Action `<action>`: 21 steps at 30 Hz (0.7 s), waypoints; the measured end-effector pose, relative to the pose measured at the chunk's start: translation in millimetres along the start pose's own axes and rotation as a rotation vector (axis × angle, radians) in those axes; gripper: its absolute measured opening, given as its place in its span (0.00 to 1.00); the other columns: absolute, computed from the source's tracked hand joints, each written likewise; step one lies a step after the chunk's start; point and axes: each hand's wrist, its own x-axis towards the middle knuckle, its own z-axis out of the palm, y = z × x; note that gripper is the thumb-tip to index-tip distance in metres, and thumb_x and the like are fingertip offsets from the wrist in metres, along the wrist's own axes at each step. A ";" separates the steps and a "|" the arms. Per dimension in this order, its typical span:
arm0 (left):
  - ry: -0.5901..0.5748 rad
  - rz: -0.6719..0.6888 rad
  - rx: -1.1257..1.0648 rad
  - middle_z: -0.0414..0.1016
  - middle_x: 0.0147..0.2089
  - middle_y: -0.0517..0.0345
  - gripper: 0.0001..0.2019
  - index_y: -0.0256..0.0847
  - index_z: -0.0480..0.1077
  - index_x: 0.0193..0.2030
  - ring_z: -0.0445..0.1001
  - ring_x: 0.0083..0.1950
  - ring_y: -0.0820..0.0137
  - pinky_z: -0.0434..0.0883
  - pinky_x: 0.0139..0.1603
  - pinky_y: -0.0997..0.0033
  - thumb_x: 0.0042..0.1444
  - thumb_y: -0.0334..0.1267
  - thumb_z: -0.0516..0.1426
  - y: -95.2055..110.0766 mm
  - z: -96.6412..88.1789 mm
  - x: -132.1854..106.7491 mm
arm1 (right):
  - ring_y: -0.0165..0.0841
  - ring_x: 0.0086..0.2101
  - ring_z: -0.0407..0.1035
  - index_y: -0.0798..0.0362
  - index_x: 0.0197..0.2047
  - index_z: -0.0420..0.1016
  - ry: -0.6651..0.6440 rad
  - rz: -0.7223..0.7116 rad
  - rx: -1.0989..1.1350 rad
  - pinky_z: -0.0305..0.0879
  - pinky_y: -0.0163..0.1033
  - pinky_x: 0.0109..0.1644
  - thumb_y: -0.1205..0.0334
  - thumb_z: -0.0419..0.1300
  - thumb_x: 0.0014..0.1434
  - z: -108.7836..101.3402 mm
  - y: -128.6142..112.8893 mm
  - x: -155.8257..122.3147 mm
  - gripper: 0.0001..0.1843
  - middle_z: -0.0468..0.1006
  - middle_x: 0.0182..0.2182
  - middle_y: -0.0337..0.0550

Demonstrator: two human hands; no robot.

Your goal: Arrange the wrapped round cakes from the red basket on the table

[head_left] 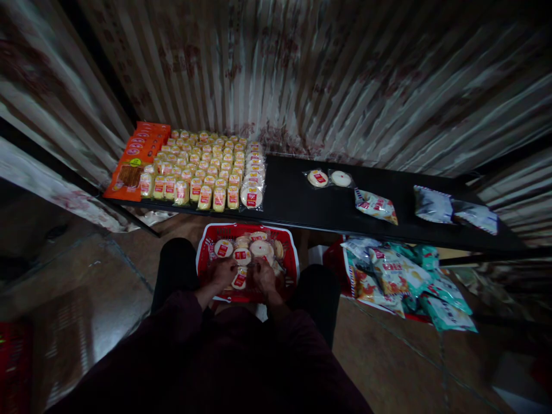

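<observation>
Both my hands are low inside a red shopping basket [295, 259] filled with round flat cakes in clear wrappers. My left hand [223, 271] has its fingers curled inward, the tips at the edge of a wrapped round cake [242, 256] with a red label. My right hand [263, 275] is bent over the wrapped cakes on the right, just below a larger pale round cake [261, 249]. Its fingers are closed, but dim light hides what they hold. Between the hands lies another red-labelled cake [240, 278].
A black shelf [293, 192] carries rows of small wrapped cakes [202, 167], an orange packet [137, 161], two round cakes [330, 178] and several snack bags [375, 206]. Below it, right of my knee, a second red basket [340, 267] overflows with snack bags. A curtain [276, 75] hangs behind.
</observation>
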 end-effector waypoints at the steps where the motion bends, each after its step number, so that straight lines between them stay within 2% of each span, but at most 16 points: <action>1: 0.006 -0.009 -0.020 0.78 0.36 0.58 0.11 0.41 0.75 0.37 0.74 0.41 0.69 0.68 0.48 0.70 0.50 0.25 0.55 -0.6 -0.2 -0.8 | 0.38 0.47 0.73 0.57 0.48 0.76 0.001 0.001 -0.005 0.65 0.40 0.54 0.71 0.50 0.56 -0.4 0.1 -1.1 0.20 0.79 0.46 0.53; 7: 0.034 -0.032 -0.197 0.76 0.31 0.61 0.07 0.40 0.72 0.30 0.72 0.37 0.72 0.68 0.45 0.72 0.47 0.25 0.56 1.4 2.1 -4.6 | 0.38 0.47 0.72 0.54 0.49 0.75 0.007 -0.017 -0.005 0.65 0.40 0.54 0.70 0.51 0.54 -4.8 -2.3 -4.6 0.20 0.79 0.46 0.50; 13: 0.061 -0.088 -0.455 0.73 0.25 0.63 0.07 0.40 0.70 0.22 0.72 0.34 0.72 0.68 0.43 0.73 0.41 0.23 0.59 6.0 0.7 -7.2 | 0.38 0.45 0.73 0.53 0.45 0.77 -0.001 -0.001 0.207 0.65 0.42 0.54 0.68 0.52 0.52 -5.6 -4.0 -4.2 0.19 0.79 0.44 0.48; 18: 0.077 -0.199 -0.710 0.73 0.22 0.61 0.02 0.39 0.71 0.24 0.71 0.27 0.71 0.69 0.32 0.72 0.42 0.30 0.61 9.6 -4.1 -5.6 | 0.39 0.42 0.73 0.50 0.40 0.78 0.040 0.136 0.504 0.65 0.45 0.52 0.55 0.56 0.52 -9.8 0.2 -1.6 0.15 0.81 0.39 0.44; 21: 0.118 -0.256 -0.852 0.73 0.22 0.60 0.07 0.38 0.71 0.25 0.71 0.24 0.72 0.68 0.28 0.72 0.39 0.36 0.64 13.8 -9.4 -4.1 | 0.40 0.40 0.73 0.50 0.38 0.79 0.048 0.181 0.606 0.68 0.44 0.48 0.48 0.57 0.52 -13.1 -0.4 -0.3 0.18 0.82 0.36 0.44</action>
